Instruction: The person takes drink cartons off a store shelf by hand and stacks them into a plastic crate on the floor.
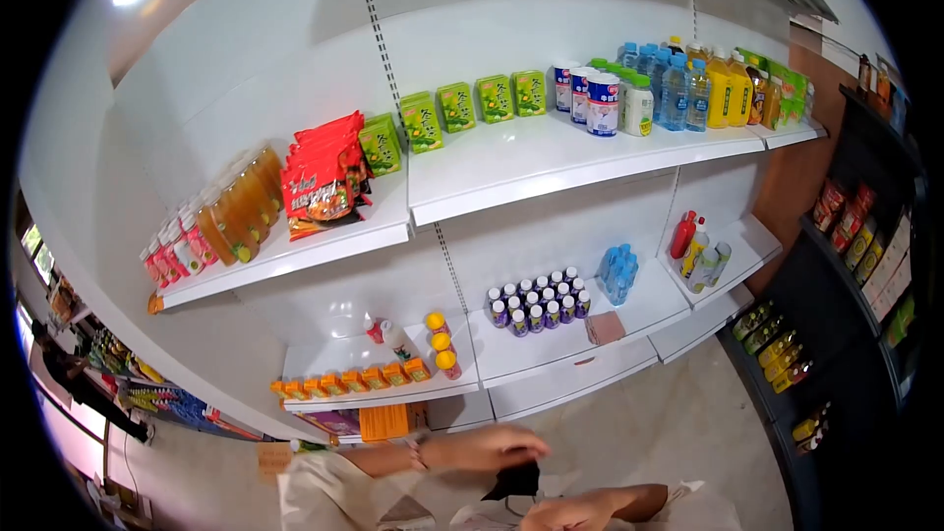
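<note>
My left hand [497,446] reaches across in front of my body, a band on its wrist, its fingers loosely stretched out and nothing visible in them. Low at the bottom edge is my right hand [568,513]; its fingers are partly cut off, so what they do does not show. A black item [518,480] lies between the two hands, too unclear to name. Both hands are apart from the shelves. Nearest to my left hand are an orange box [383,422] under the lower shelf and a row of small orange boxes [362,380] on it.
The upper shelf [590,162] bears red snack packets [324,172], green boxes [457,106], canisters [602,104] and bottles [728,88]. White-capped purple bottles [536,315] stand on the lower shelf [536,359]. A dark rack [787,285] stands right; a person [74,374] is far left.
</note>
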### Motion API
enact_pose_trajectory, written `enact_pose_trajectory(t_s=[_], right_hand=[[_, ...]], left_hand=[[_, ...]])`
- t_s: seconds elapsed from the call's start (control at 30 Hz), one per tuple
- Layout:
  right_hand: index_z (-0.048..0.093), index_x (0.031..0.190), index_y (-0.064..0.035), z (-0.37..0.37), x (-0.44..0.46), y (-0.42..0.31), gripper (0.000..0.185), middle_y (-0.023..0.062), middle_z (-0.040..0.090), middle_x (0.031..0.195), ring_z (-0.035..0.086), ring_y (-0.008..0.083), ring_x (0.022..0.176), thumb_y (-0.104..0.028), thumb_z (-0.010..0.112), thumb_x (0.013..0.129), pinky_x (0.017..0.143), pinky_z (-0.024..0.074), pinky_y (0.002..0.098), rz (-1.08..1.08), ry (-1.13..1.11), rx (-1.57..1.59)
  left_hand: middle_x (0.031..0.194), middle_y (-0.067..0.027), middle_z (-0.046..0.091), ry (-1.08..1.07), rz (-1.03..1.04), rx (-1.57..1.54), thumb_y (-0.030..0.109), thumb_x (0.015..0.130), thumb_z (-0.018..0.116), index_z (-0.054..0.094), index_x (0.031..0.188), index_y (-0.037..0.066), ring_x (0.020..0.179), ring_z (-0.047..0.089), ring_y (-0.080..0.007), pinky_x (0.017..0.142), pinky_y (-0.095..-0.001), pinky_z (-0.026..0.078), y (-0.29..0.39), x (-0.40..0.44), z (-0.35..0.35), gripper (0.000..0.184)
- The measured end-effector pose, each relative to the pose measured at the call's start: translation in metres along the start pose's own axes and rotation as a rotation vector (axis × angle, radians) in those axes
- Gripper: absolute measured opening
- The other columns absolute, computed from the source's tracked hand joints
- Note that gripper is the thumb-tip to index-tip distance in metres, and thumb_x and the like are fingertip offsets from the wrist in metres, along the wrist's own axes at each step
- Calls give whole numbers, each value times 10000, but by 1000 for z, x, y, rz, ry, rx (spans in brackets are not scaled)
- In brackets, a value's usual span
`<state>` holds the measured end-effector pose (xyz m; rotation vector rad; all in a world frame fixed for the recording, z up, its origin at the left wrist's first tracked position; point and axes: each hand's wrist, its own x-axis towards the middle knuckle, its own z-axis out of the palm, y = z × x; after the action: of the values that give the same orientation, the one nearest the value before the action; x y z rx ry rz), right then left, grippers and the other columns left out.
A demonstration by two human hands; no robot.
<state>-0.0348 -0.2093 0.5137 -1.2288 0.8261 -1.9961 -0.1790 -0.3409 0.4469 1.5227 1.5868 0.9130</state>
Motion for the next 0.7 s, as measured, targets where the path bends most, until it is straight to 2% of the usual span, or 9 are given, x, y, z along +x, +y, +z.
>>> enact_pose_trajectory(t_s=[0.13, 0.17, 0.23, 0.3, 0.33, 0.4, 0.5, 0.57, 0.7], right_hand=[[529, 1030, -41, -54, 32, -51, 157, 109, 624, 949, 602, 272, 905, -91, 538, 881, 761, 479, 360, 35, -113, -535], [466, 1142, -55, -74, 41, -59, 299, 126, 613, 999, 581, 322, 970, -130, 564, 870, 831, 464, 397, 36, -165, -674], [552, 802, -32, -107, 67, -85, 157, 65, 542, 843, 557, 209, 806, -178, 521, 853, 632, 489, 300, -111, 26, -1227], [599, 777, -45, -163, 103, -129, 124, 46, 581, 808, 572, 215, 734, -156, 638, 738, 607, 473, 334, -338, -87, -1925], [608, 787, -103, -194, 123, -149, 112, 22, 591, 805, 569, 229, 701, -173, 656, 714, 599, 459, 343, -236, 209, -1709], [611, 778, -123, -269, 162, -191, 89, 38, 604, 788, 577, 256, 702, -184, 645, 722, 659, 463, 360, -447, 414, -1940], [552, 969, -78, -359, 190, -245, 272, 106, 588, 963, 572, 301, 871, -238, 612, 758, 722, 465, 398, -72, 779, -2165], [447, 1166, -51, -415, 184, -255, 533, 162, 527, 1111, 546, 331, 964, -294, 639, 733, 778, 468, 403, 113, 876, -2261], [280, 1331, -43, -427, 167, -249, 819, 206, 452, 1229, 514, 363, 1042, -350, 685, 689, 840, 454, 425, 582, 961, -2145]], left_hand=[[927, -82, 626, 408, 174, 649, 162, 835, 559, 615, 1011, 101, 850, 588, -260, 757, -346, 464, 68, 13, -139, 195], [906, -87, 625, 487, 224, 789, 177, 815, 576, 616, 1004, 104, 820, 585, -261, 743, -362, 459, 62, 21, -176, 207], [1012, -116, 602, 645, 133, 1081, 203, 801, 580, 590, 1051, 77, 926, 553, -287, 806, -389, 431, 74, 30, -245, 280], [1035, -124, 594, 817, 60, 1348, 213, 795, 585, 559, 1087, 56, 971, 544, -291, 827, -402, 422, 55, 45, -320, 333], [1102, -146, 568, 807, -211, 1427, 227, 794, 582, 521, 1136, 33, 1002, 536, -298, 848, -405, 420, 57, 51, -350, 397], [1149, -165, 530, 945, -258, 1645, 228, 758, 606, 468, 1175, 8, 1031, 521, -292, 827, -407, 431, 29, 57, -411, 491], [1186, -149, 496, 976, -308, 1748, 203, 730, 630, 451, 1161, 1, 1071, 485, -274, 802, -419, 440, -6, 62, -463, 508], [1151, -131, 493, 926, -440, 1446, 141, 688, 655, 463, 1098, -1, 1070, 472, -290, 798, -415, 455, -10, 68, -478, 474], [1059, -112, 497, 999, -339, 1482, 20, 642, 643, 475, 1103, 11, 985, 474, -300, 793, -374, 463, 13, 60, -455, 491]])
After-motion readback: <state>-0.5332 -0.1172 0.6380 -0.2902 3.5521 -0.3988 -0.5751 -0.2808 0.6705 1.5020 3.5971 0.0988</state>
